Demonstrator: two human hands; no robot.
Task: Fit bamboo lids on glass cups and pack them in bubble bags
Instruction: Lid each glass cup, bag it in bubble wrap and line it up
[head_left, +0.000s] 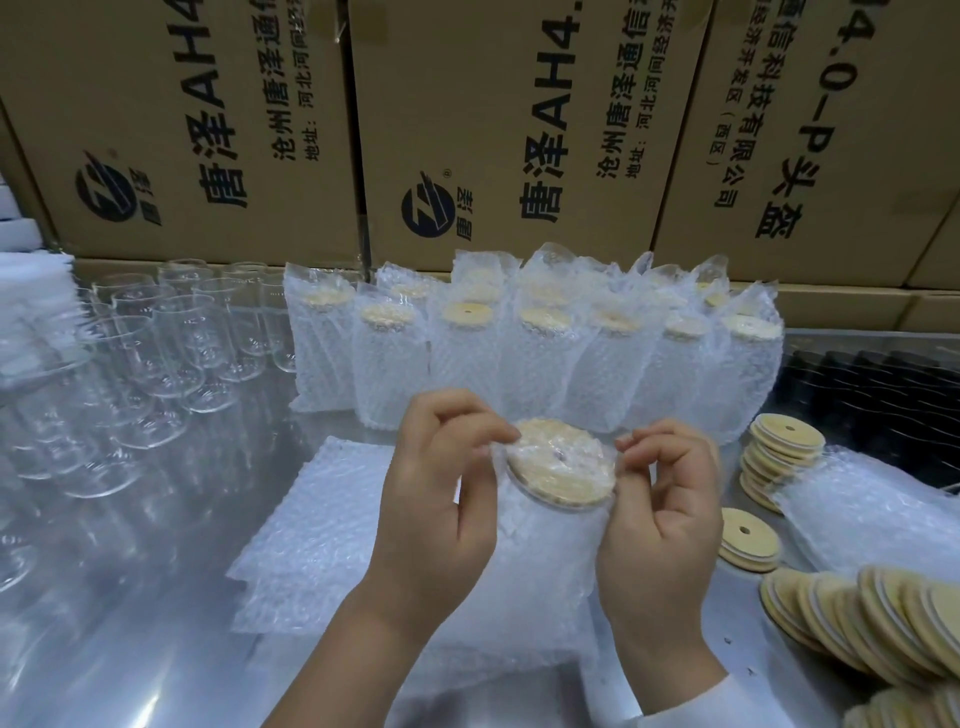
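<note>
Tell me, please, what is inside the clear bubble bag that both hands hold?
A round bamboo lid shows through the clear bubble bag, whose top the left hand and right hand pinch. Whatever sits beneath the lid is hidden by the bubble film.

1. 1 head-worn, wide-angle view looks forward and down onto the table (130, 649).
2. It sits close above the left hand (431, 499) and right hand (660, 525), which pinch a bubble bag (545, 561) at frame centre.
3. Its upper part reaches the cardboard boxes (493, 130) along the table's far side.
</note>
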